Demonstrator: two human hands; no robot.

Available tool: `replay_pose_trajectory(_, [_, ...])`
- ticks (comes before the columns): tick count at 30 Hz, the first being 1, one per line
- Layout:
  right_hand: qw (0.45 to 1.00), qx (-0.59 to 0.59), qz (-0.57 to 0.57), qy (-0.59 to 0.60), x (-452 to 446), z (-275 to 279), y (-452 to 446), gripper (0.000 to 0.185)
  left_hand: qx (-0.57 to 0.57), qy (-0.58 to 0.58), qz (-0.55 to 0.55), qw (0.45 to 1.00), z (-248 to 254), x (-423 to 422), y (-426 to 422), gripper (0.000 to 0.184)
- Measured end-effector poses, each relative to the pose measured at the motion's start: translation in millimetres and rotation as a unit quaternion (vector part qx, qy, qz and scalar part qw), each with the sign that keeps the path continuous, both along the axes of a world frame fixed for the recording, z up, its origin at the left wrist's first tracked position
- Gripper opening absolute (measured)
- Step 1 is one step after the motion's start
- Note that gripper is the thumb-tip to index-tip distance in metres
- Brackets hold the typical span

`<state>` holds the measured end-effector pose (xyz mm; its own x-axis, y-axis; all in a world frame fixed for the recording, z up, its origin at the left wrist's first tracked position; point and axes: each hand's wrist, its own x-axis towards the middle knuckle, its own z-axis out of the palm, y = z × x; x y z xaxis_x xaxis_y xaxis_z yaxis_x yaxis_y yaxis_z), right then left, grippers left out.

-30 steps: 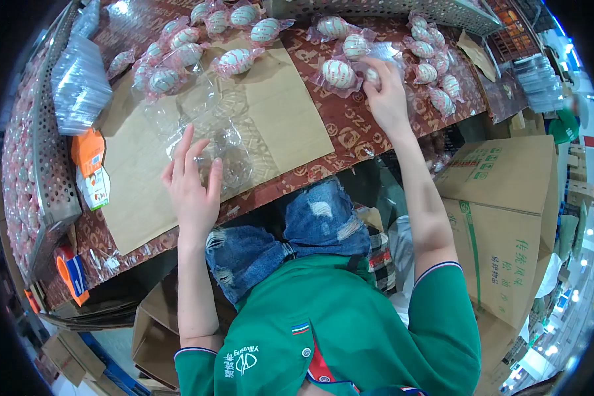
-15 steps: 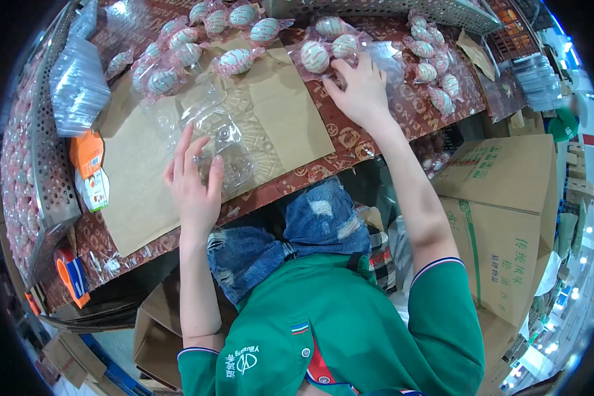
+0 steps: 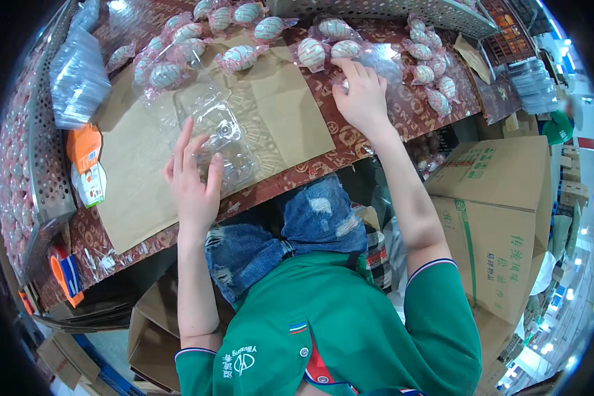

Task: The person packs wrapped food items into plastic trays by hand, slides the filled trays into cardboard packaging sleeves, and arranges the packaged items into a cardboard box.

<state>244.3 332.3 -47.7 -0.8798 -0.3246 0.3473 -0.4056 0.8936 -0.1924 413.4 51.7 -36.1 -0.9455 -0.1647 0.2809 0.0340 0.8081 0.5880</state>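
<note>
Left hand (image 3: 193,173): your fingers are spread open over the left side of the clear tray (image 3: 234,155), clamped on nothing
Right hand (image 3: 362,96): your fingers curl beside the wrapped eggs (image 3: 311,53); whether they grip one, you cannot tell
Clear tray: on brown paper (image 3: 294,125), between your hands
Wrapped eggs: along the table's (image 3: 350,142) far side

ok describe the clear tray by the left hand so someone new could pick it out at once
On the dark red patterned table, find the large brown paper sheet. On it, right by the left hand, lies a see-through tray with rounded hollows. Unlike the tall clear plastic stack farther left, it lies low, apart from that pile.
</note>
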Motion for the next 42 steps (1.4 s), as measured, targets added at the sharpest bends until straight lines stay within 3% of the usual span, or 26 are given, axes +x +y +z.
replay_pose_trajectory(4, [0.999, 0.053, 0.0, 0.012, -14, 5, -1, 0.05, -0.004, 0.001, -0.001, 1.0, -1, -1, 1, 0.036])
replay_pose_trajectory(6, [0.994, -0.05, -0.017, -0.099, -21, 22, -6, 0.055, -0.005, 0.003, 0.001, 1.0, -1, -2, 1, 0.036])
replay_pose_trajectory(8, [0.984, -0.059, -0.058, -0.158, -27, 41, -16, 0.057, -0.007, 0.004, 0.001, 1.0, -2, -2, 1, 0.036])
replay_pose_trajectory(11, [0.99, 0.009, -0.073, -0.118, -37, 46, -32, 0.059, -0.004, 0.005, 0.002, 1.0, -2, -3, 1, 0.036])
replay_pose_trajectory(13, [0.998, 0.031, -0.029, 0.036, -44, 44, -41, 0.065, 0.008, 0.004, 0.003, 1.0, -3, -3, 0, 0.036])
replay_pose_trajectory(18, [0.989, 0.111, -0.038, 0.094, -51, 12, -70, 0.067, 0.001, 0.005, 0.006, 1.0, -2, -5, 1, 0.036])
replay_pose_trajectory(22, [0.996, 0.068, 0.017, 0.056, -42, -6, -74, 0.059, 0.003, 0.006, 0.012, 1.0, 0, -7, 3, 0.036])
replay_pose_trajectory(29, [0.987, -0.12, 0.106, 0.028, -7, -9, -63, 0.051, 0.009, 0.008, 0.014, 1.0, -4, -8, 0, 0.036])
replay_pose_trajectory(32, [0.971, -0.209, 0.098, -0.054, -4, -5, -57, 0.045, 0.03, -0.007, 0.014, 0.999, -3, -9, 1, 0.036])
replay_pose_trajectory(33, [0.954, -0.247, 0.1, -0.137, -2, -3, -55, 0.042, 0.029, -0.001, 0.014, 0.999, -4, -9, 1, 0.036])
replay_pose_trajectory(36, [0.843, -0.371, 0.104, -0.375, -2, 2, -49, 0.034, 0.018, 0.014, 0.011, 1.0, -6, -9, 0, 0.036])
replay_pose_trajectory(38, [0.857, -0.341, 0.123, -0.365, -7, 8, -50, 0.028, 0.009, 0.026, 0.007, 1.0, -5, -10, 1, 0.036])
replay_pose_trajectory(40, [0.805, -0.342, 0.094, -0.477, -11, 15, -51, 0.027, 0.008, 0.022, 0.009, 1.0, -5, -9, 0, 0.036])
replay_pose_trajectory(41, [0.8, -0.354, 0.086, -0.477, -6, 18, -52, 0.027, 0.011, 0.019, 0.008, 1.0, -5, -9, 0, 0.036])
replay_pose_trajectory(42, [0.836, -0.323, 0.127, -0.424, 3, 19, -51, 0.029, 0.01, 0.021, 0.008, 1.0, -4, -9, 0, 0.036])
